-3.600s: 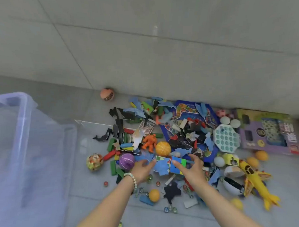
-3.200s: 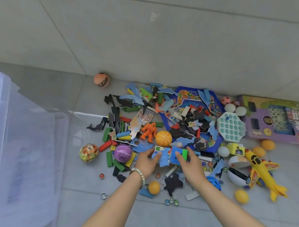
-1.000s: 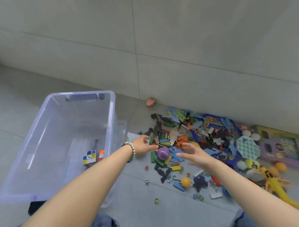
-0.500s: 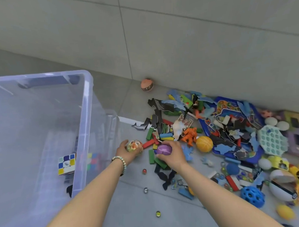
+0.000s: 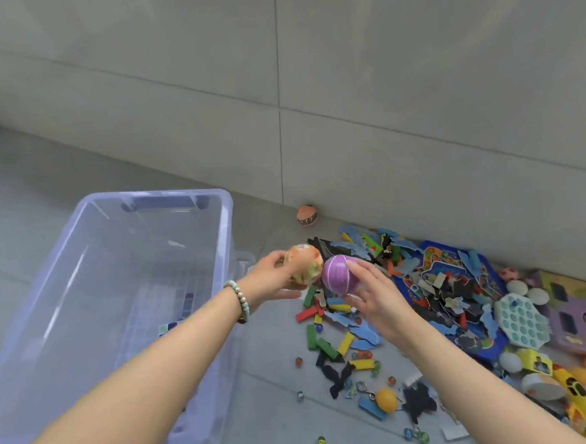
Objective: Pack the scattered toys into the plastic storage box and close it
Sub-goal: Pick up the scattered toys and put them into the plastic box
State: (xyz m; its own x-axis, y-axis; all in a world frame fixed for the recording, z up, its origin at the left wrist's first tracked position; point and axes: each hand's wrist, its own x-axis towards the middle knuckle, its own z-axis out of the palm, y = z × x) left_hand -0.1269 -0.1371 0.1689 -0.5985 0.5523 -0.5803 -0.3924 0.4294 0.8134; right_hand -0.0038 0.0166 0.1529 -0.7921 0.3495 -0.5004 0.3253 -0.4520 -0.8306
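A clear plastic storage box [image 5: 229, 224] stands open on the floor at the left, with a puzzle cube [image 5: 165, 328] dimly seen through its wall. My left hand [image 5: 270, 278] grips an orange and green patterned ball [image 5: 303, 263] just right of the box's rim. Beside it my right hand [image 5: 372, 295] holds a purple ball [image 5: 337, 275]; the two balls touch in the air above the floor. A pile of scattered toys [image 5: 422, 300] lies to the right along the wall.
An orange ball [image 5: 307, 215] sits against the wall. A blue game board [image 5: 444, 269], a pop-bubble toy [image 5: 521, 322], a purple box [image 5: 577, 313], a yellow plane [image 5: 581, 400], coloured blocks [image 5: 324, 346] and marbles [image 5: 321, 441] lie on the grey tiles. The box's lid [image 5: 248, 259] lies beside the box.
Both hands have lifted their balls off the floor and brought them up and left toward the box. The view has tilted up and pulled back.
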